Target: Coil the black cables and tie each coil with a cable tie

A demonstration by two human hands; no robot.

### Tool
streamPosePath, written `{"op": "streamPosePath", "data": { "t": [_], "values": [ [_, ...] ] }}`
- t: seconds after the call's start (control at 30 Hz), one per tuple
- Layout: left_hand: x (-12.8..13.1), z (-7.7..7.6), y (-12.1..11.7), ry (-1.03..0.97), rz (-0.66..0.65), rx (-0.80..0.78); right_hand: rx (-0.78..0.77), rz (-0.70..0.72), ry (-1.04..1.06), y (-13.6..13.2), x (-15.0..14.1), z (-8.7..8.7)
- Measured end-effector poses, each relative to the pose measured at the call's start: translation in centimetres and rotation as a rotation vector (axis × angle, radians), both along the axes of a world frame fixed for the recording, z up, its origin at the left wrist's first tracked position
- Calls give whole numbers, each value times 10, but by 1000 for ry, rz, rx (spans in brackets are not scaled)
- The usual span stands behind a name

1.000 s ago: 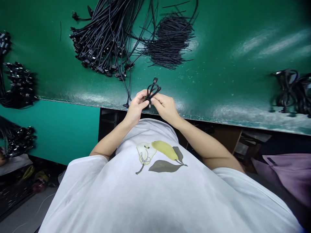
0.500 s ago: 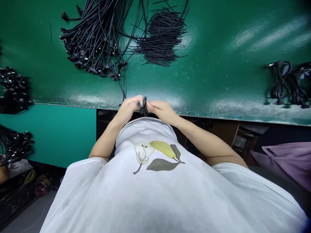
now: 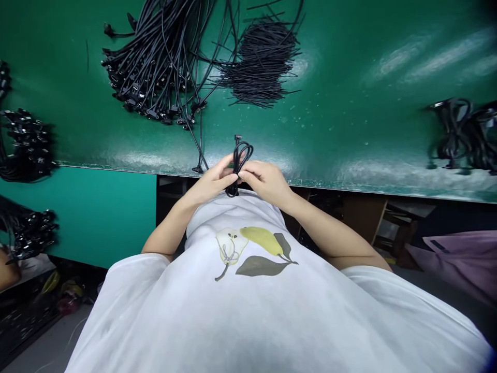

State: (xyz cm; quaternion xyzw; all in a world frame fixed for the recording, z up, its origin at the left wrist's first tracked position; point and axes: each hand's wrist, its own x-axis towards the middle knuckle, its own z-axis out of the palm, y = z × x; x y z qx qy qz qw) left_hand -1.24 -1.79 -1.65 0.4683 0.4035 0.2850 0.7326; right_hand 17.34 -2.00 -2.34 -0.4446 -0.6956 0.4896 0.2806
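Note:
A coiled black cable (image 3: 244,150) is held upright at the table's front edge, its plug (image 3: 237,138) sticking up at the top. My left hand (image 3: 215,178) is closed on the middle of the coil, thumb against it. From the other side my right hand (image 3: 266,180) pinches the same spot with thumb and fingers. The lower loops hang just below my fingertips, close to my shirt. Whether a tie goes around the middle is hidden by my fingers. Another cable's connector (image 3: 198,169) lies at the edge beside my left hand.
Loose black cables (image 3: 155,77) spread across the green table (image 3: 349,119) at the back left. Right of them is a pile of short black ties (image 3: 267,62). Coiled cables (image 3: 452,129) lie far right. More cable bundles (image 3: 29,145) sit at the left edge.
The coiled cable has turned and come up between my hands, so its loops and plug now show. My left thumb has moved onto its middle.

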Motion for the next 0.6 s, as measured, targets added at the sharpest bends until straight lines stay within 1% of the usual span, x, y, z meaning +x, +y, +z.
{"op": "streamPosePath", "data": {
  "t": [0.07, 0.1, 0.17, 0.23, 0.27, 0.3, 0.33, 0.37, 0.43, 0.47, 0.5, 0.53, 0.6],
  "values": [
    [5, 4, -4, 17, 26, -7, 287, -43, -239, 0, 0, -1],
    [7, 4, -5, 23, 43, -7, 397, -65, -317, 0, -1, -1],
    [10, 4, -8, 26, 58, 10, 525, -111, -388, 1, -1, 0],
    [9, 3, -8, 31, 38, 39, 568, -159, -404, 3, 0, 3],
    [7, 2, -8, 37, 18, 44, 573, -166, -406, 5, 1, 5],
    [6, 1, -7, 44, -5, 38, 571, -143, -407, 8, 2, 7],
    [5, 1, -7, 44, -20, 22, 569, -87, -403, 10, 3, 8],
    [4, 1, -6, 33, -29, -9, 571, 0, -396, 14, 5, 9],
    [3, 1, -5, -21, -37, -123, 590, 203, -398, 20, 10, 9],
    [3, 1, -5, -53, -25, -192, 605, 282, -424, 22, 13, 7],
    [3, 2, -4, -83, -1, -259, 621, 330, -470, 24, 17, 5],
    [2, 2, -4, -109, 28, -314, 632, 344, -528, 25, 22, 2],
    [1, 2, -3, -145, 78, -372, 627, 301, -645, 23, 32, -4]
  ]
}}
